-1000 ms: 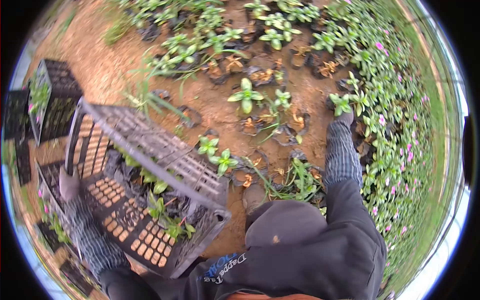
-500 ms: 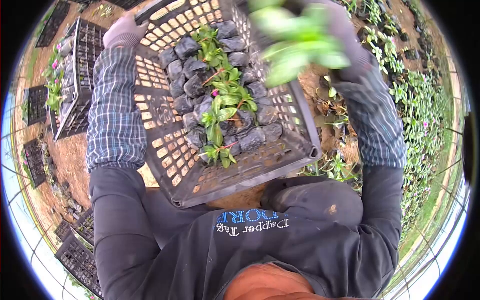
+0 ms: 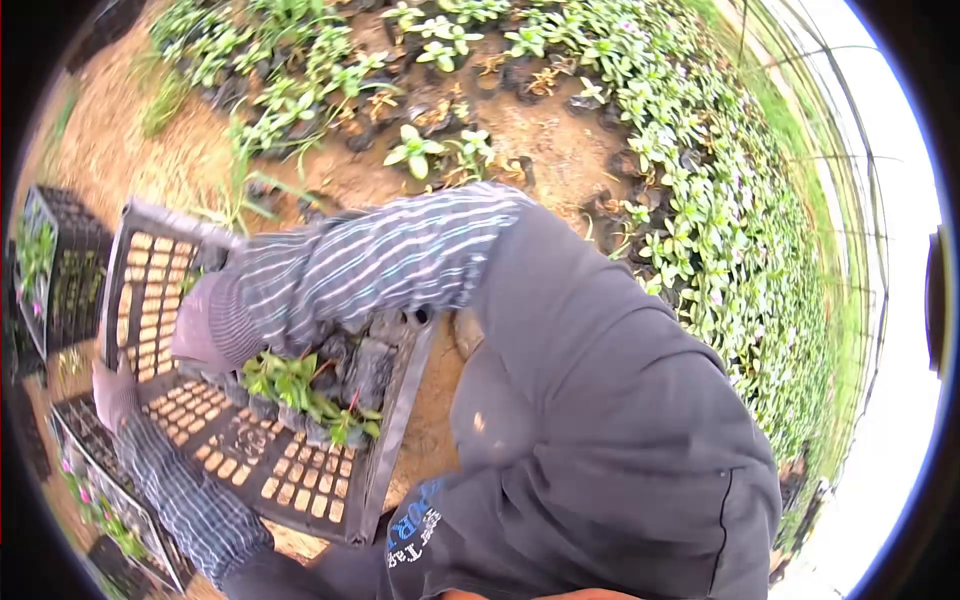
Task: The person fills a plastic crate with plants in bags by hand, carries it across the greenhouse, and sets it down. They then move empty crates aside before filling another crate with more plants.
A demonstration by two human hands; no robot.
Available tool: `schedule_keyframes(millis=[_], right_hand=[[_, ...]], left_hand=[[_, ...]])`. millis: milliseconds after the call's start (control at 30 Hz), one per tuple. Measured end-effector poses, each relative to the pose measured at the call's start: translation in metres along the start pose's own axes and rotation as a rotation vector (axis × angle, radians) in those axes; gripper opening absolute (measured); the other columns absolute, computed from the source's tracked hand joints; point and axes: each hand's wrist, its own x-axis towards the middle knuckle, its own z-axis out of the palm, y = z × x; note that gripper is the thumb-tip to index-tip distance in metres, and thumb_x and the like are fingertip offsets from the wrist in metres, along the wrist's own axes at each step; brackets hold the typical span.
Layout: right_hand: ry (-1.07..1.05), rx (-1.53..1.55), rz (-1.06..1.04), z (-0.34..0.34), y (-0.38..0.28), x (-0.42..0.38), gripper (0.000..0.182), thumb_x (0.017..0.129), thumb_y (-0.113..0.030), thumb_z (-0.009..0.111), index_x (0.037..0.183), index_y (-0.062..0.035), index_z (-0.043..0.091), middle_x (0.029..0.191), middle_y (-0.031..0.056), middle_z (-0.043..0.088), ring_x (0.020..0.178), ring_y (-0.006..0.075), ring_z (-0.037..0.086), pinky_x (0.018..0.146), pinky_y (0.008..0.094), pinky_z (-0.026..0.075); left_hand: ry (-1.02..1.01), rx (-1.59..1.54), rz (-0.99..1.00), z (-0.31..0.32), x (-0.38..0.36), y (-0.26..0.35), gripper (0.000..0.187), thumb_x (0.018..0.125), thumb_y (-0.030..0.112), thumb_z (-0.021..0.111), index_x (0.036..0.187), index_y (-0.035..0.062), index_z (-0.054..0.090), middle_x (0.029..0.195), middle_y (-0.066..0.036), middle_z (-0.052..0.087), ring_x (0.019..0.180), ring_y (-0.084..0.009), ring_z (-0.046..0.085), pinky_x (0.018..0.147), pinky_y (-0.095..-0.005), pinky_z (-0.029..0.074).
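A black plastic crate with slotted walls stands tilted in front of me at the left. In it lie several seedlings in dark plastic bags, with green leafy stems among them. My left hand, gloved, is closed on the crate's far rim. My right hand, also gloved, reaches across into the crate over the bagged seedlings. Its fingers are hidden, so whether it holds a plant does not show. My striped right sleeve covers part of the crate.
Rows of leafy seedlings spread over the ground ahead and to the right. More black crates with plants stand at the left. Bare brown soil shows between plants. A wire-framed side wall curves along the right.
My view has swung right, so the crate now sits farther left. My right hand has moved from the crate's right side, where blurred leafy plants were with it, into the crate.
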Motion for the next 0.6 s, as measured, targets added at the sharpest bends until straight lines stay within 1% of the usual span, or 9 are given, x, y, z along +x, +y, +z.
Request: schedule_keyframes(millis=[67,133,200,267,333,400,433,533,600], right_hand=[[0.377,0.092,0.015,-0.052,-0.006,-0.05,0.02,0.076,-0.02,0.049,0.077,-0.0036,0.06,0.065,0.0121,0.059,0.061,0.027,0.061,0.059,0.042,0.048],[0.928,0.177,0.147,-0.055,0.048,-0.108,0.015,0.075,-0.019,0.057,0.085,-0.009,0.063,0.075,0.0096,0.062,0.066,0.0265,0.062,0.065,0.0378,0.051],[1.136,0.231,0.621,-0.056,0.111,-0.183,0.022,0.076,-0.023,0.065,0.094,-0.0105,0.063,0.091,0.011,0.064,0.084,0.0193,0.063,0.074,0.0296,0.051],[1.448,0.268,0.941,-0.025,0.196,-0.281,0.016,0.081,-0.015,0.061,0.094,-0.0059,0.062,0.087,0.009,0.061,0.079,0.0177,0.06,0.066,0.0306,0.05],[1.817,0.992,1.2,0.028,0.267,-0.415,0.02,0.082,-0.012,0.057,0.099,-0.0011,0.057,0.084,0.0059,0.06,0.068,0.0143,0.056,0.056,0.0287,0.047],[1.487,0.236,2.06,0.036,0.26,-0.497,0.031,0.079,-0.025,0.06,0.099,-0.0019,0.055,0.092,0.0146,0.06,0.085,0.0205,0.059,0.072,0.0319,0.048],[1.157,-0.103,2.298,0.042,0.266,-0.536,0.036,0.078,-0.025,0.06,0.106,-0.0028,0.053,0.101,0.0197,0.056,0.091,0.027,0.058,0.076,0.0347,0.048],[1.029,-0.538,2.138,0.034,0.25,-0.59,0.046,0.077,-0.032,0.062,0.113,-0.0064,0.051,0.106,0.0234,0.053,0.095,0.0387,0.055,0.083,0.0409,0.045],[1.28,0.036,1.927,0.017,0.255,-0.606,0.06,0.077,-0.028,0.063,0.128,-0.0091,0.039,0.12,0.0173,0.051,0.096,0.0407,0.055,0.084,0.0408,0.045]], left_hand=[[0.129,0.029,0.033,0.014,0.006,-0.016,0.054,0.085,0.042,0.051,0.117,-0.0005,0.047,0.108,-0.025,0.057,0.103,-0.0394,0.053,0.084,-0.0428,0.043],[0.053,-0.041,0.049,0.011,0.008,-0.017,0.055,0.084,0.042,0.051,0.119,-0.0007,0.046,0.111,-0.025,0.055,0.106,-0.0383,0.052,0.087,-0.0419,0.042],[0.072,-0.029,0.035,0.011,0.007,-0.016,0.06,0.084,0.043,0.052,0.122,-0.0022,0.043,0.115,-0.025,0.053,0.108,-0.0376,0.051,0.088,-0.0411,0.041],[0.063,-0.025,0.042,0.01,0.005,-0.016,0.061,0.084,0.043,0.052,0.123,-0.0031,0.041,0.116,-0.025,0.053,0.109,-0.0372,0.051,0.089,-0.0404,0.041],[-0.023,0.0,-0.032,0.002,0.003,-0.008,0.065,0.084,0.044,0.052,0.125,-0.0052,0.039,0.119,-0.024,0.051,0.111,-0.0361,0.049,0.091,-0.0388,0.039],[0.02,-0.013,-0.041,0.017,0.015,-0.027,0.066,0.084,0.046,0.052,0.125,-0.0043,0.039,0.12,-0.023,0.051,0.113,-0.0351,0.048,0.092,-0.0382,0.038],[0.012,-0.002,-0.034,0.018,0.018,-0.026,0.066,0.084,0.046,0.052,0.125,-0.0043,0.039,0.12,-0.023,0.051,0.113,-0.0351,0.048,0.092,-0.0382,0.038],[-0.018,0.07,-0.09,0.014,0.017,-0.036,0.067,0.084,0.047,0.052,0.127,-0.0028,0.039,0.12,-0.023,0.051,0.113,-0.0343,0.049,0.092,-0.0379,0.038],[-0.04,-0.001,-0.042,0.021,0.029,-0.05,0.066,0.085,0.047,0.051,0.129,0.0004,0.038,0.123,-0.022,0.049,0.113,-0.0316,0.049,0.093,-0.0379,0.037]])
